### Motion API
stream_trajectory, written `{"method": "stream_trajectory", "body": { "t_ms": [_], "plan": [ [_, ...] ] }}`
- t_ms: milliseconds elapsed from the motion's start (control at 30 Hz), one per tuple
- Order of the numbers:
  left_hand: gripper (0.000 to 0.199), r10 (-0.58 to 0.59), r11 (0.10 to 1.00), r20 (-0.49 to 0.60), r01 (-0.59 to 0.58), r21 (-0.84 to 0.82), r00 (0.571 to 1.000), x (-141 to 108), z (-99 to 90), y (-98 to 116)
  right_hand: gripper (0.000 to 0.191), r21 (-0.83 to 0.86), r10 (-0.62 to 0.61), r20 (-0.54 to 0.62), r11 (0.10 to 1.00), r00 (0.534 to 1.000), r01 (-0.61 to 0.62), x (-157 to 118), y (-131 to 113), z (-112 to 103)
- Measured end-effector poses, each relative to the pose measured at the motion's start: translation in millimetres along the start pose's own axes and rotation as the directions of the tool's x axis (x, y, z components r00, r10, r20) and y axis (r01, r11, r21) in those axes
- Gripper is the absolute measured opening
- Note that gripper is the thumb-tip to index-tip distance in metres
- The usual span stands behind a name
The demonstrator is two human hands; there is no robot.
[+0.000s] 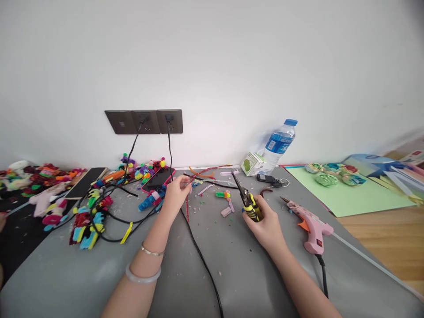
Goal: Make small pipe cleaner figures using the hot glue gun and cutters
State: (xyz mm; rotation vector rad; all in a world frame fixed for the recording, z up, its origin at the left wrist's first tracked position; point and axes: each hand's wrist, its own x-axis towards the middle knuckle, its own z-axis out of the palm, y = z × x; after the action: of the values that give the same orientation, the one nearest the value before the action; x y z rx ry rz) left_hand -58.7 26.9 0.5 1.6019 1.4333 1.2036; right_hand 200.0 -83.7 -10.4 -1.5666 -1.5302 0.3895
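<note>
My left hand [178,193] is closed in a pinch at the middle of the table. A red pipe cleaner [187,208] hangs down from its fingertips. Orange and red pipe cleaners [207,172] lie just beyond, close to the fingers. In my right hand [265,223] is a pair of pliers [249,204] with yellow and black handles, its dark jaws pointing up and away from me. Between the hands lie a small green and orange pipe-cleaner piece [222,194], a pale pink piece [227,209] and scattered fluff bits.
A pink glue gun [316,225] with a cord lies at right, near keys [280,182], a water bottle [281,143] and a small box [253,163]. Colourful pipe-cleaner figures [88,225], black cables [202,256] and phones [86,182] crowd the left. Green paper [374,198] holds several rosettes.
</note>
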Motion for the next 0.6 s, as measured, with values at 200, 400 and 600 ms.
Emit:
{"method": "stream_trajectory", "body": {
  "t_ms": [200, 400, 600],
  "plan": [
    [0.018, 0.175, 0.977, -0.05, -0.167, 0.131, 0.983, -4, -3.0, 8, 0.02, -0.04, -0.016, 0.012, 0.999, 1.0, 0.017, 0, 0, 0],
    [0.027, 0.09, 0.958, 0.208, -0.027, -0.287, 0.974, -18, 11.9, 31, 0.018, -0.083, -0.039, 0.035, 0.996, 0.999, 0.041, -1, -4, -1],
    [0.048, 0.051, 0.889, 0.313, 0.1, -0.448, 0.948, -27, 20.7, 42, 0.02, -0.129, -0.077, 0.072, 0.988, 0.994, 0.086, -2, -5, 0]
  ]
}}
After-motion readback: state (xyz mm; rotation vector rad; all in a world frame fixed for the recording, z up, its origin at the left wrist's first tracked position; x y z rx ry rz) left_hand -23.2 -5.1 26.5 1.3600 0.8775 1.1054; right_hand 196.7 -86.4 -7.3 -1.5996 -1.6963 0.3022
